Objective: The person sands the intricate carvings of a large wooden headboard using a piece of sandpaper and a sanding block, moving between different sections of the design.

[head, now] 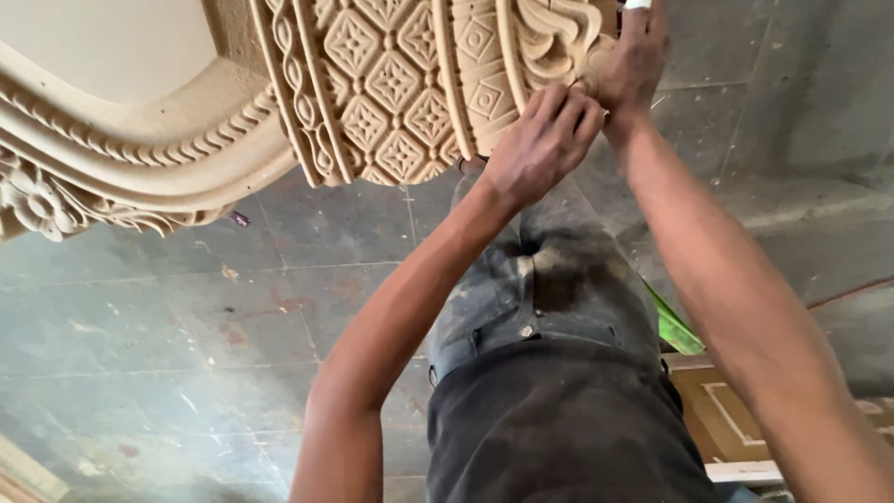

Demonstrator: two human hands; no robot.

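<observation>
Carved pale wooden panel [391, 84], arched in outline and cut with bands of diamond lattice, rope moulding and leaf scrolls, is the piece under both hands. It fills the top of the view and stands clear of the grey stone-tiled floor [168, 335]; what carries it is out of frame.

Nearest the camera: the person's dark shirt and stained grey trousers [549, 307], with both forearms reaching up and away from the body.

Left hand [545, 140]: fingers curled together and pressed against the lower edge of the panel, just below the leaf scroll carving [554, 37]. Whether it pinches anything between the fingertips cannot be told.

Right hand [633, 56]: higher and slightly farther out, set on the right-hand edge of the same scroll, touching the left hand at the knuckles. A small white object [638, 4] shows at the top of this hand, at the frame edge; its kind cannot be told. Fingers are bent onto the wood; whether they clamp the white object is not clear.

Governing relation: the worked spot lies directly above and ahead of both hands, at the panel's right end. The moulded bands run upward from that lower edge. The left hand is nearer the lattice; the right holds the outer edge.

Farther off: a green object [675, 326] and a brown framed board [722, 414] lie on the floor to the right.
</observation>
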